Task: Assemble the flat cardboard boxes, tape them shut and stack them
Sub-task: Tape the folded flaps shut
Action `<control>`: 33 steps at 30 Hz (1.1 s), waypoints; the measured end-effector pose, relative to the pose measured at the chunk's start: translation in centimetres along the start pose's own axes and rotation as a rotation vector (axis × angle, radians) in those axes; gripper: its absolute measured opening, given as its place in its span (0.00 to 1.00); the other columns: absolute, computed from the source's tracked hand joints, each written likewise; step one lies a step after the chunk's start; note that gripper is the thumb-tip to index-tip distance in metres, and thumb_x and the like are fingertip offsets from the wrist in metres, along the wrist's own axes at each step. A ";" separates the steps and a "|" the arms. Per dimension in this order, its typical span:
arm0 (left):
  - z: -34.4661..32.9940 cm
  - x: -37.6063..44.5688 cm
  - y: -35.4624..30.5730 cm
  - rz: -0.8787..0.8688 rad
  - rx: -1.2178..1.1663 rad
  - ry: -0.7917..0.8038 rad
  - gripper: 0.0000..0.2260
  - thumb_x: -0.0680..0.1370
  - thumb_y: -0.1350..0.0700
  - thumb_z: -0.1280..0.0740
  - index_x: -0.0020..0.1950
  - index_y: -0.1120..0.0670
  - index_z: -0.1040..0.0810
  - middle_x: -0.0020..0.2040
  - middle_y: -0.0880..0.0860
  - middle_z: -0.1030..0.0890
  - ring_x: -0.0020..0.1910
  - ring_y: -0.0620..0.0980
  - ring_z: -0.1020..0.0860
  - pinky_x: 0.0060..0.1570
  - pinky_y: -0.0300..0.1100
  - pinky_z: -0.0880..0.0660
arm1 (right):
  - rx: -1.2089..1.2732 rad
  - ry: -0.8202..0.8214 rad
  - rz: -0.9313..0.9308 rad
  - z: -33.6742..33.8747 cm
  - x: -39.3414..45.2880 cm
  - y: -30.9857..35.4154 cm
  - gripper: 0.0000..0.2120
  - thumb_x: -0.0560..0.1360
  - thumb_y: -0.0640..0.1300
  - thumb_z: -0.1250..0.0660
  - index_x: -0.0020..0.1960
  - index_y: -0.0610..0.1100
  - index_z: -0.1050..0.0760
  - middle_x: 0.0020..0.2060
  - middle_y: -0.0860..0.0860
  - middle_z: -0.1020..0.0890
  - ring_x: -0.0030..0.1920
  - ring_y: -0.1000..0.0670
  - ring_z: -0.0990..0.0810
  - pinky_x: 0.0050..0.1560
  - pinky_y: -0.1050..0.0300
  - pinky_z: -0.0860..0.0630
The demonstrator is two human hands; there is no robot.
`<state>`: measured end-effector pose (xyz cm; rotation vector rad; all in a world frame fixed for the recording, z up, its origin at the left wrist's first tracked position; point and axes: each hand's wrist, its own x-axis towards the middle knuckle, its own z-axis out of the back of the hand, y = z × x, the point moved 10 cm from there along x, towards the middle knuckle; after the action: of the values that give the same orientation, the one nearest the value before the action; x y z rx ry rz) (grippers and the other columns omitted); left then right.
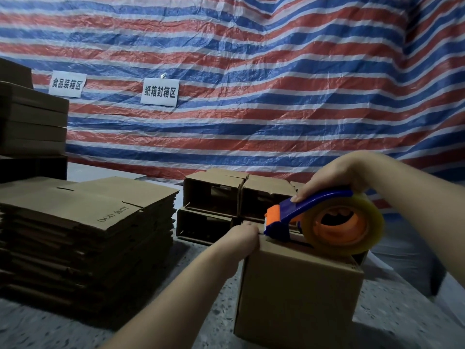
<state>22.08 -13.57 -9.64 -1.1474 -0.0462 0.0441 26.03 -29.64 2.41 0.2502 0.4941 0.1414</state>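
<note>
Single head view, dim light. An assembled cardboard box (299, 295) stands upright on the speckled floor (206, 298), low centre-right. Its top flaps are down; whether the seam is fully covered in tape cannot be told.

Right hand (332, 177) is closed over the blue handle of a tape dispenser (302, 217), thumb pressed along the handle's near side. The dispenser has an orange cutter head and an orange hub carrying a roll of clear tape (362, 222). Its front end rests on the box top near the far left edge; the roll touches the top further right.

Left hand (241, 238) grips the box's far upper-left corner, fingers curled over the edge out of sight, just beside the dispenser's cutter.

To the left, well apart from the box, lies a tall stack of flat boxes (83, 238); the top sheet bears small printed text. Behind the working box, several made-up boxes (226, 200) sit two high on their sides, open ends facing the camera. At far left, more stacked cartons (30, 117) rise higher.

A red, white and blue striped tarp (251, 71) covers the back wall, with two white paper signs (159, 91) bearing Chinese characters fixed to it.
</note>
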 end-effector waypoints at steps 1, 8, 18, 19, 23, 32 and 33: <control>0.2 -0.1 0.1 0.018 -0.013 -0.023 0.17 0.85 0.60 0.49 0.70 0.62 0.30 0.68 0.62 0.27 0.66 0.59 0.28 0.67 0.49 0.31 | -0.008 -0.008 -0.001 0.2 0.0 0.0 0.38 0.59 0.66 0.22 0.61 0.43 0.19 0.48 0.45 0.13 0.42 0.49 0.15 0.42 0.57 0.19; 0.3 -0.2 0.1 0.066 -0.061 -0.038 0.14 0.83 0.58 0.47 0.60 0.58 0.24 0.50 0.54 0.23 0.50 0.50 0.26 0.45 0.42 0.31 | -0.071 -0.014 -0.049 1.4 -0.9 -1.4 0.50 0.45 0.69 0.17 0.60 0.42 0.19 0.50 0.42 0.13 0.45 0.46 0.13 0.44 0.54 0.18; 0.3 -0.6 -0.2 0.021 -0.076 -0.037 0.15 0.84 0.56 0.48 0.64 0.56 0.25 0.60 0.56 0.24 0.58 0.53 0.27 0.59 0.46 0.32 | -0.100 -0.025 -0.161 1.6 -2.3 -7.1 0.45 0.54 0.69 0.20 0.62 0.43 0.21 0.50 0.43 0.13 0.46 0.46 0.13 0.44 0.54 0.18; 0.4 -0.7 -0.3 0.006 -0.085 -0.041 0.15 0.84 0.56 0.47 0.67 0.55 0.26 0.62 0.54 0.25 0.59 0.52 0.28 0.60 0.45 0.32 | -0.106 -0.034 -0.162 1.4 -2.2 -7.1 0.42 0.56 0.68 0.22 0.61 0.43 0.21 0.49 0.43 0.13 0.45 0.47 0.13 0.43 0.55 0.19; 1.5 -1.4 -1.8 -0.126 0.012 -0.147 0.20 0.85 0.51 0.45 0.77 0.54 0.36 0.68 0.52 0.28 0.68 0.50 0.30 0.64 0.44 0.34 | -0.090 -0.052 -0.165 1.2 -2.2 -7.0 0.38 0.60 0.66 0.23 0.61 0.43 0.21 0.47 0.44 0.12 0.42 0.48 0.13 0.41 0.55 0.18; -3.9 -4.8 -5.5 -0.555 0.959 -0.143 0.32 0.81 0.34 0.57 0.78 0.50 0.38 0.78 0.51 0.36 0.77 0.49 0.41 0.76 0.48 0.47 | -0.095 -0.028 -0.177 0.9 -2.1 -7.1 0.40 0.58 0.67 0.24 0.61 0.43 0.21 0.43 0.45 0.13 0.39 0.49 0.13 0.38 0.57 0.18; -3.9 -4.8 -5.4 -0.548 0.980 -0.148 0.34 0.80 0.32 0.57 0.78 0.50 0.37 0.77 0.51 0.35 0.77 0.49 0.39 0.76 0.48 0.45 | -0.097 -0.023 -0.179 0.9 -2.0 -7.1 0.40 0.59 0.67 0.24 0.62 0.43 0.22 0.44 0.45 0.13 0.40 0.49 0.13 0.39 0.56 0.18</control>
<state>17.55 -19.63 -6.41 -0.1233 -0.4221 -0.3079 25.25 -37.03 2.20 0.1119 0.4835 -0.0116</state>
